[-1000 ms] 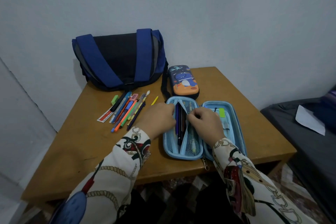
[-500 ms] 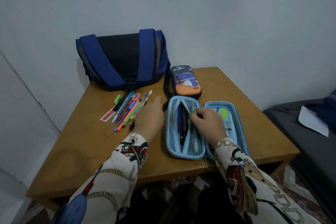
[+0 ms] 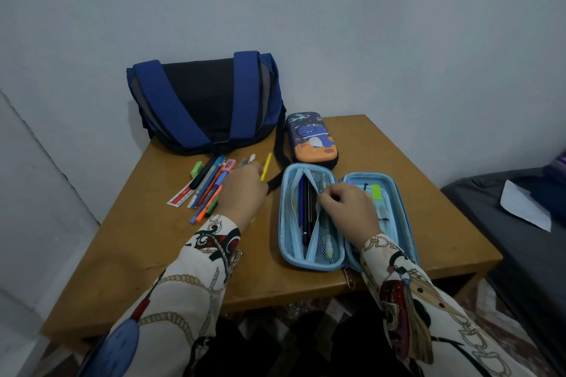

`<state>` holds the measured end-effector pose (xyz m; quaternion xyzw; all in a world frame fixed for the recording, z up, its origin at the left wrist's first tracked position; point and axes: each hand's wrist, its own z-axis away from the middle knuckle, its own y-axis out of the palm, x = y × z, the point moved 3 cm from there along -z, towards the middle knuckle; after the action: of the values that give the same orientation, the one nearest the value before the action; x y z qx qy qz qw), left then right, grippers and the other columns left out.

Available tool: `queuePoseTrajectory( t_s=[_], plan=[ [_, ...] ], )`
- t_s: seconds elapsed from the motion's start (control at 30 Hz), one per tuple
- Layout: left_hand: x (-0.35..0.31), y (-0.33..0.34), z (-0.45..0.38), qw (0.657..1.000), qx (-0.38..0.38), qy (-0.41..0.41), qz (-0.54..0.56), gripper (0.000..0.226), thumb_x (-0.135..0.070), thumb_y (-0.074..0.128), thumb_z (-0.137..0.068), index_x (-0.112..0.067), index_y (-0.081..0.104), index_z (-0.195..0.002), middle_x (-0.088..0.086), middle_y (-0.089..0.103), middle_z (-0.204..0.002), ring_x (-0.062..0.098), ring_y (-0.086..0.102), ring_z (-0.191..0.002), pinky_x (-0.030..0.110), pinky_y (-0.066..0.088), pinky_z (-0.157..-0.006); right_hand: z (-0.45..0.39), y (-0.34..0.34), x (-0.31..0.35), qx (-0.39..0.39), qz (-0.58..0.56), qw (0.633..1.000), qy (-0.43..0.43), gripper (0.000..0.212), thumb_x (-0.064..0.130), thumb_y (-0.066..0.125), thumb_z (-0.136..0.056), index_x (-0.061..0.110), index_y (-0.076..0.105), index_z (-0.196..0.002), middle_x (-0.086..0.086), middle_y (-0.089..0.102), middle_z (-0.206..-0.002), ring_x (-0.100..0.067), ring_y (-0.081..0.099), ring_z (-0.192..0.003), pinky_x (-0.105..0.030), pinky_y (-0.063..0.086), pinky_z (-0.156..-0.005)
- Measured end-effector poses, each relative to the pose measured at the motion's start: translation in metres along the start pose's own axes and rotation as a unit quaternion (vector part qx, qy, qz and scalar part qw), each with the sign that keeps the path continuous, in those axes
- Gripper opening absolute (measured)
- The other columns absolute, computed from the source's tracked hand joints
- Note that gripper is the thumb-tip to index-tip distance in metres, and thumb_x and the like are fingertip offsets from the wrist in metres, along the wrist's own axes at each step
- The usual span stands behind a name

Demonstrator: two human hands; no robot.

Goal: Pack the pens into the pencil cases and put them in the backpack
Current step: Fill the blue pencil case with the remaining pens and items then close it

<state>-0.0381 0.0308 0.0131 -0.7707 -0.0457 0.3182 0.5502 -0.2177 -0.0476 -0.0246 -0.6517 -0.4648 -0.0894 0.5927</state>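
Currently, on the left of the wooden table point(image 3: 128, 242), a loose group of pens point(image 3: 208, 185) lies fanned beside a ruler point(image 3: 180, 196) and a green eraser point(image 3: 197, 169). Behind them, against the wall, stands the blue and black backpack point(image 3: 205, 104). The left hand point(image 3: 243, 193) rests over the near end of the pen group, back facing up; whether its fingers grip a pen cannot be determined. A yellow pen point(image 3: 266, 166) lies just beyond that hand. Further right, a closed pencil case with a dinosaur print point(image 3: 312, 139) sits beside the backpack. In front of it, the light blue pencil case point(image 3: 309, 260) lies open flat, with several dark pens in its left mesh half. The right hand point(image 3: 349, 208) pinches the mesh pocket edge, pulling it towards the right. At far right, a sheet of paper point(image 3: 523, 205) rests on a dark surface.
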Motion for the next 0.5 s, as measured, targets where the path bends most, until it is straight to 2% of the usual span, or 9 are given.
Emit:
queuePoseTrajectory(
  t_s=[0.03, 0.1, 0.17, 0.27, 0.37, 0.43, 0.5],
  plan=[
    [-0.007, -0.002, 0.006, 0.999, 0.003, 0.007, 0.045, 0.023, -0.009, 0.056, -0.09, -0.008, 0.062, -0.112, 0.015, 0.064, -0.111, 0.031, 0.064, -0.092, 0.035, 0.046, -0.069, 0.0, 0.0, 0.0, 0.0, 0.0, 1.0, 0.0, 0.034, 0.025, 0.057, -0.09, 0.021, 0.053, -0.057, 0.001, 0.062, -0.07, -0.018, 0.056, -0.07, -0.039, 0.041, -0.085],
    [-0.02, -0.005, 0.021, 0.994, 0.022, 0.019, 0.105, 0.025, -0.013, 0.059, -0.09, -0.013, 0.064, -0.114, 0.005, 0.065, -0.09, 0.019, 0.061, -0.068, 0.031, 0.048, -0.06, 0.0, 0.0, 0.0, 0.0, 0.002, 1.0, -0.001, 0.036, 0.025, 0.057, -0.09, 0.024, 0.051, -0.055, 0.002, 0.061, -0.068, -0.017, 0.056, -0.071, -0.037, 0.038, -0.084],
    [-0.031, -0.003, 0.035, 0.992, 0.043, 0.025, 0.116, 0.02, -0.017, 0.059, -0.09, -0.02, 0.065, -0.109, -0.003, 0.064, -0.082, 0.012, 0.057, -0.058, 0.028, 0.046, -0.052, 0.0, 0.0, 0.0, -0.003, 0.008, 1.0, -0.002, 0.036, 0.026, 0.057, -0.09, 0.024, 0.05, -0.055, 0.002, 0.059, -0.067, -0.017, 0.055, -0.071, -0.036, 0.036, -0.083],
    [-0.042, 0.007, 0.051, 0.993, 0.078, 0.046, 0.082, 0.023, -0.019, 0.057, -0.092, -0.023, 0.067, -0.112, -0.006, 0.059, -0.075, 0.01, 0.052, -0.054, 0.021, 0.039, -0.046, -0.001, 0.001, 0.0, -0.003, 0.014, 1.0, -0.006, 0.038, 0.025, 0.057, -0.09, 0.023, 0.046, -0.053, 0.003, 0.053, -0.063, -0.018, 0.052, -0.069, -0.036, 0.033, -0.08],
    [-0.049, 0.016, 0.06, 0.993, 0.09, 0.073, 0.031, 0.025, -0.019, 0.053, -0.094, -0.019, 0.068, -0.114, -0.001, 0.061, -0.079, 0.013, 0.052, -0.062, 0.025, 0.041, -0.052, -0.001, 0.002, -0.001, -0.005, 0.012, 1.0, -0.01, 0.039, 0.024, 0.057, -0.089, 0.024, 0.045, -0.053, 0.003, 0.053, -0.062, -0.018, 0.052, -0.068, -0.034, 0.029, -0.077],
    [-0.053, 0.02, 0.063, 0.993, 0.088, 0.079, 0.001, 0.022, -0.019, 0.052, -0.094, -0.015, 0.068, -0.108, 0.002, 0.061, -0.084, 0.017, 0.055, -0.067, 0.027, 0.044, -0.054, -0.001, 0.002, -0.002, -0.009, 0.01, 1.0, -0.008, 0.037, 0.024, 0.057, -0.089, 0.023, 0.046, -0.053, 0.002, 0.054, -0.063, -0.018, 0.052, -0.068, -0.033, 0.027, -0.077],
    [-0.056, 0.023, 0.064, 0.993, 0.08, 0.087, -0.026, 0.017, -0.019, 0.05, -0.095, -0.011, 0.064, -0.095, 0.005, 0.056, -0.083, 0.021, 0.056, -0.072, 0.03, 0.047, -0.057, -0.001, 0.002, -0.002, -0.012, 0.009, 1.0, -0.008, 0.036, 0.024, 0.057, -0.089, 0.02, 0.049, -0.054, 0.0, 0.055, -0.063, -0.02, 0.053, -0.068, -0.034, 0.029, -0.077]
  ],
)
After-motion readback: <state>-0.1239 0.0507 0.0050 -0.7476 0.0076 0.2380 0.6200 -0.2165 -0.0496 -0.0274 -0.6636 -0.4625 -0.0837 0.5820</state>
